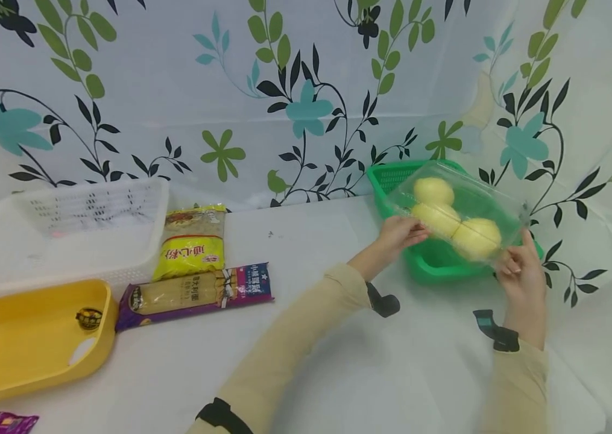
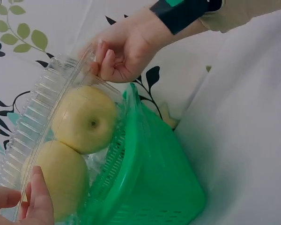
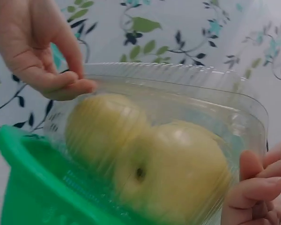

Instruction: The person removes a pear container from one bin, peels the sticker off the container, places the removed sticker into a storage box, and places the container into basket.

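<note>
A clear plastic fruit box (image 1: 501, 202) is held tilted over a green basket (image 1: 436, 271). Several round pale yellow fruits (image 1: 477, 239) show through it, each with a smooth skin; one has a dark dimple in the left wrist view. My left hand (image 1: 400, 234) pinches the box's near left edge between thumb and fingers. At the right end, my right hand (image 1: 523, 265) grips the rim with its fingers curled. Both hands also appear in the right wrist view, at opposite ends of the box (image 3: 178, 86). Whether the box touches the basket (image 2: 164, 173) I cannot tell.
To the left stand a white basket (image 1: 145, 241) and a yellow tray (image 1: 34, 374) with a small dark item (image 1: 88, 318) inside. Beside them lie a yellow pasta bag (image 1: 189, 253) and a long purple spaghetti pack (image 1: 197, 295). A small purple packet (image 1: 11, 423) lies in front. Leaf-patterned cloth hangs behind.
</note>
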`<action>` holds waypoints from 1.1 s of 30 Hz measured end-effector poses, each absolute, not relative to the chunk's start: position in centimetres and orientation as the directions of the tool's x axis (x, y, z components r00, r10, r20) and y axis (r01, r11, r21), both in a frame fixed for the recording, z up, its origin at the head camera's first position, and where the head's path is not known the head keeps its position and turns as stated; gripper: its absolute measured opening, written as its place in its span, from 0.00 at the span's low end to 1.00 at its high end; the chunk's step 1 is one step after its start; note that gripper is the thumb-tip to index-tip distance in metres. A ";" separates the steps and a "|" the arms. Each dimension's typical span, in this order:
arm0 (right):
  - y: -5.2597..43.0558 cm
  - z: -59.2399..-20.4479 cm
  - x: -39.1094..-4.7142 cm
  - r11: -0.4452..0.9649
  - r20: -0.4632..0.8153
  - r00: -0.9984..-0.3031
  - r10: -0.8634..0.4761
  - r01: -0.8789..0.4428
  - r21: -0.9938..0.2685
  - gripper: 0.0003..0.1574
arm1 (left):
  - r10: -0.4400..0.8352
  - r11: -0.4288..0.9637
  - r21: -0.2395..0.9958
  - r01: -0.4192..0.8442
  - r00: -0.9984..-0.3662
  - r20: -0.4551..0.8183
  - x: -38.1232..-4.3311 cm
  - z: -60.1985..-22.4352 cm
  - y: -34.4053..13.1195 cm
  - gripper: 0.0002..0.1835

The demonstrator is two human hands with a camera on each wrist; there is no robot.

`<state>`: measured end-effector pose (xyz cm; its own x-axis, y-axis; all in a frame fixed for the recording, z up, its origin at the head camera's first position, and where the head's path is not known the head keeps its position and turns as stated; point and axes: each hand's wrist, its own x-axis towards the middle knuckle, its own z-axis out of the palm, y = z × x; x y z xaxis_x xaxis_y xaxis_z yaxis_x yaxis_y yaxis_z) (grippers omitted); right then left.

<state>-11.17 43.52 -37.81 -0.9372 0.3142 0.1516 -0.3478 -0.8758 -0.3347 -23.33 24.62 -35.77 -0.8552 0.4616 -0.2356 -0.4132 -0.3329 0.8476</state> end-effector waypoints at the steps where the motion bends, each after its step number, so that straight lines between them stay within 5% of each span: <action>1: 43.5 -37.8 -11.4 -0.866 0.147 -0.931 0.334 -0.365 -0.341 0.49 | 0.404 -0.302 0.886 -0.353 -0.889 -0.216 -23.2 -35.7 25.3 0.06; 4: 43.4 -38.1 -11.9 -0.831 0.117 -0.907 0.404 -0.417 -0.367 0.49 | 0.240 -0.187 0.962 -0.200 -0.959 -0.152 -23.2 -35.7 26.8 0.07; 8: 42.4 -39.0 -12.3 -0.751 0.054 -0.871 0.489 -0.451 -0.482 0.46 | 0.187 -0.123 0.972 -0.200 -0.967 -0.175 -24.0 -36.1 26.9 0.07; 11: 41.9 -39.2 -12.2 -0.687 0.032 -0.843 0.536 -0.458 -0.564 0.46 | 0.227 -0.150 0.949 -0.278 -0.944 -0.241 -24.7 -36.4 26.6 0.07; 16: 41.8 -38.5 -12.7 -0.659 0.006 -0.821 0.570 -0.462 -0.593 0.49 | 0.363 -0.312 0.852 -0.420 -0.882 -0.302 -25.5 -36.4 25.9 0.25; 25: 41.1 -37.0 -14.3 -0.488 -0.073 -0.777 0.625 -0.316 -0.813 0.48 | 0.480 -0.551 0.652 -0.521 -0.837 -0.263 -25.1 -35.8 26.6 0.38; 33: 40.6 -37.2 -14.2 -0.381 -0.128 -0.728 0.673 -0.193 -0.904 0.48 | 0.561 -0.592 0.480 -0.647 -0.759 -0.330 -26.0 -36.3 26.7 0.34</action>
<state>-14.18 40.65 -37.18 -0.7285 0.6730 -0.1281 -0.1930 -0.3811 -0.9042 -25.99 26.73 -36.30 -0.7592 0.5610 -0.3301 -0.6467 -0.5925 0.4804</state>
